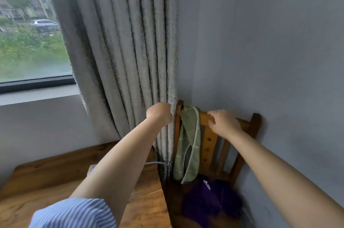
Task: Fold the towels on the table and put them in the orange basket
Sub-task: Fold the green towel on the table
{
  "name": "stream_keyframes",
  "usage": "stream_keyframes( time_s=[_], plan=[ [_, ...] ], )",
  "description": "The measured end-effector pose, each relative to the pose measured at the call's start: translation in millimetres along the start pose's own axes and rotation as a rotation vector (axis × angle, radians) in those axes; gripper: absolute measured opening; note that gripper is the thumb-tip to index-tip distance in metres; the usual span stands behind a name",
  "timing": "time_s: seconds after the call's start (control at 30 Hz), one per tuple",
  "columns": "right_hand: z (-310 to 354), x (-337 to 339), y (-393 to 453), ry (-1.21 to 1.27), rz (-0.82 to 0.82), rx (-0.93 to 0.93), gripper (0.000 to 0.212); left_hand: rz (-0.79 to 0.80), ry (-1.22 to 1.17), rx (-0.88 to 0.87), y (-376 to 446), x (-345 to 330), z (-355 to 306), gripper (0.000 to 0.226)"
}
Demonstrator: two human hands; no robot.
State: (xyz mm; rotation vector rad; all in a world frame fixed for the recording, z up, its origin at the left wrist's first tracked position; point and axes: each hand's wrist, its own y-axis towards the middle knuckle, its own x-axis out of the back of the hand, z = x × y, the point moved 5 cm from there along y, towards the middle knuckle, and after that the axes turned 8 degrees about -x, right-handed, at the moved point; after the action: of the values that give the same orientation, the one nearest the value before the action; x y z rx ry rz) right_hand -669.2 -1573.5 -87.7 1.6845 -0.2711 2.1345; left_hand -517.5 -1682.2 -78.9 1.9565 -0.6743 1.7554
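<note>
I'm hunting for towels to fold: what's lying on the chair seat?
A dark purple cloth lies bunched on the wooden chair seat, with a green towel hanging from the backrest above it. Anything beneath the purple cloth is covered.

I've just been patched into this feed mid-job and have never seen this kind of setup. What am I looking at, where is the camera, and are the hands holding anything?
There is no machine here: these are a person's two bare arms, filmed by one wide-angle camera worn on the head and looking forward and down. The left hand is curled at the edge of the curtain and seems to grip it. The right hand reaches to the top rail of a wooden chair, fingers bent near it; whether it holds the rail is unclear. A green towel hangs over the chair back, and a purple cloth lies on the seat. A wooden table is at lower left. No orange basket shows.
</note>
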Motion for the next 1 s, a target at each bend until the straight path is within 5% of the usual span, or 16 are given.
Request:
stream_keyframes(
  time_s=[0.3, 0.53, 0.7, 1.0],
  plan=[
    [-15.1, -79.9, 82.9, 0.018, 0.118, -0.307, 0.038, 0.141, -0.149, 0.045, 69.0, -86.4, 9.8, 0.032],
    [-33.1, -140.4, 122.8, 0.279, 0.188, -0.543, 0.025, 0.202, -0.274, 0.089, 103.4, -132.0, 23.1, 0.033],
    [-62.1, -140.2, 128.4, 0.502, 0.072, -0.454, 0.041, 0.12, -0.516, 0.195, 121.9, -161.2, 8.9, 0.031],
    [-108.4, -112.1, 132.3, 0.648, -0.056, -0.477, 0.023, -0.134, -1.017, 0.355, 132.4, -186.5, -20.8, 0.024]
  ],
)
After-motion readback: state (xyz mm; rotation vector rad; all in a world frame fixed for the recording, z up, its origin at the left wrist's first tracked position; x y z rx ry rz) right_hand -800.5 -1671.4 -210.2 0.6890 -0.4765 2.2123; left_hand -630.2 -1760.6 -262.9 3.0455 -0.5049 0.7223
